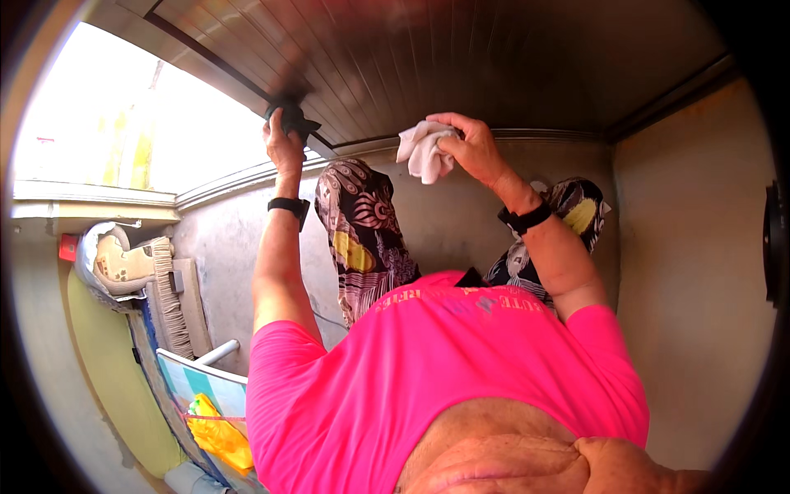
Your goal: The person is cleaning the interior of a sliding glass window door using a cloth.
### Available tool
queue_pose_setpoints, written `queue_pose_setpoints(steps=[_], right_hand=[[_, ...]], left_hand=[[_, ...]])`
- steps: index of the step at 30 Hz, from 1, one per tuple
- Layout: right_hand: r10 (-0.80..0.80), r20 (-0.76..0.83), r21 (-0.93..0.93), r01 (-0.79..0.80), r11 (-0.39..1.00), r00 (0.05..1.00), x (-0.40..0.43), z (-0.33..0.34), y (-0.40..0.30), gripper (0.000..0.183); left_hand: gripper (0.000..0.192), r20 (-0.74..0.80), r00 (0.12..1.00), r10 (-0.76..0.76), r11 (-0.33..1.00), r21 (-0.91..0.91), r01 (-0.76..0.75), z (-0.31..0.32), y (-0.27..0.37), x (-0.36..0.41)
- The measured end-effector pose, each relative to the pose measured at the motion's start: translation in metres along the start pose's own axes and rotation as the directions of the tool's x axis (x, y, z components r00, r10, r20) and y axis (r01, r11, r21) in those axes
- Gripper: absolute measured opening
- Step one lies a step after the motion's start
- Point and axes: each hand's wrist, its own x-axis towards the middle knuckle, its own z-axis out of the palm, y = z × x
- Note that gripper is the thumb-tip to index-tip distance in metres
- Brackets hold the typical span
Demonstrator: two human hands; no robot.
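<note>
My left hand (pixel 285 143) is raised at the upper left, its fingers closed around a dark cloth (pixel 292 121). The cloth lies against the edge of a dark ribbed panel (pixel 382 74), where a dark reflection shows above it. Right of centre, my right hand (pixel 472 147) pinches a crumpled white cloth (pixel 424 151) between thumb and fingers, just below the panel's lower frame. Whether the white cloth touches the panel I cannot tell. A black band is on each wrist.
A bright window opening with a pale sill (pixel 92 192) lies to the left. Below it are rolled rugs (pixel 170 296), a patterned board (pixel 185 370) with a yellow cloth (pixel 219 435), and a red box (pixel 68 247). A plain wall (pixel 691 259) stands at the right.
</note>
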Motion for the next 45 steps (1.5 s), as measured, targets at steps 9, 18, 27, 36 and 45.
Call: queue_pose_setpoints(steps=[9,18,27,36,45], right_hand=[[-0.093,-0.057,0.0,0.093,0.996,0.994,-0.002,-0.011,0.01,0.038],[0.017,-0.013,0.037,-0.016,0.999,1.0,-0.007,-0.005,-0.02,0.036],[0.028,-0.052,0.031,-0.026,0.999,0.998,0.003,0.005,-0.039,0.036],[-0.047,-0.085,-0.022,0.045,0.999,0.995,0.002,0.003,-0.043,0.035],[-0.059,-0.08,0.198,0.074,0.977,0.995,-0.004,-0.016,-0.033,0.036]], left_hand=[[0.03,0.089,0.822,-0.562,0.37,-0.862,0.347,0.008,0.02,0.026],[0.021,0.395,0.288,-0.872,-0.164,-0.791,0.59,0.015,-0.073,0.033],[0.036,0.744,0.327,-0.583,-0.276,-0.56,0.781,0.059,-0.069,0.012],[0.027,0.633,0.774,0.016,0.649,-0.595,0.473,-0.014,0.031,0.079],[0.028,0.054,0.998,-0.026,0.586,-0.808,0.059,-0.127,0.181,0.172]])
